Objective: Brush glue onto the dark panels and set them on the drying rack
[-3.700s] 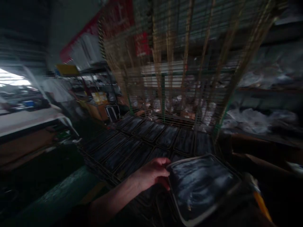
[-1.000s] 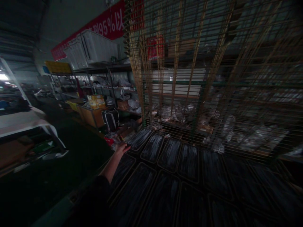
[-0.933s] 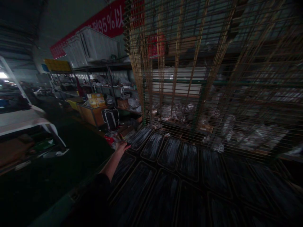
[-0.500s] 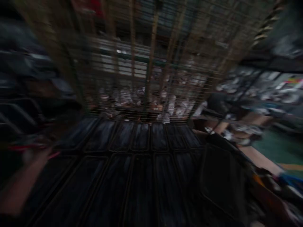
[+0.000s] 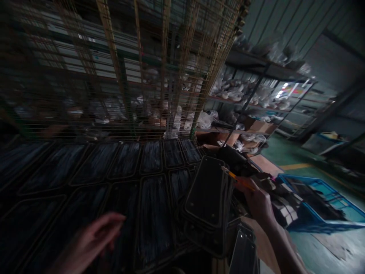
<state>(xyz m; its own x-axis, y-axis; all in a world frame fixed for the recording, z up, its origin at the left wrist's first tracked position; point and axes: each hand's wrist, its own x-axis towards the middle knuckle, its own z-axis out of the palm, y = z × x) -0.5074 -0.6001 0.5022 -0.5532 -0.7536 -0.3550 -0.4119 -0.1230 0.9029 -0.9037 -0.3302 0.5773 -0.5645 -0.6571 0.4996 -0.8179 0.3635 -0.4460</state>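
— Where was the stack?
— The stack of dark panels point(image 5: 209, 190) leaned at the right end of the laid-out panels point(image 5: 151, 158). My right hand point(image 5: 258, 199) gripped its edge, with an orange pencil point(image 5: 238, 179) between the fingers.
— The other hand?
— My left hand point(image 5: 91, 238) was blurred, fingers loosely spread above those panels. I couldn't read the distant coloured sign point(image 5: 292, 90).

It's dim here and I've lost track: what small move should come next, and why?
Probably bring the open left hand across to the stack of dark panels: the right hand is at its edge, and the left hand hangs empty above the laid-out panels.
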